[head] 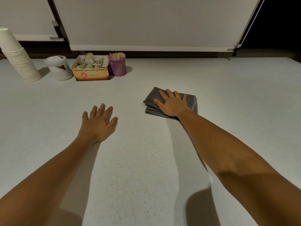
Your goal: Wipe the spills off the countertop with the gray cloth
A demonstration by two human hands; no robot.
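A folded gray cloth lies on the pale speckled countertop, right of center. My right hand rests flat on top of the cloth, palm down, fingers spread, covering its middle. My left hand hovers or rests palm down on the bare countertop to the left of the cloth, fingers apart, holding nothing. No distinct spill shows on the surface; only fine dark specks are visible.
At the back left stand a tall stack of white paper cups, a white lidded tub, an open box of tea bags and a purple mesh cup of wooden stirrers. A white wall panel rises behind the counter.
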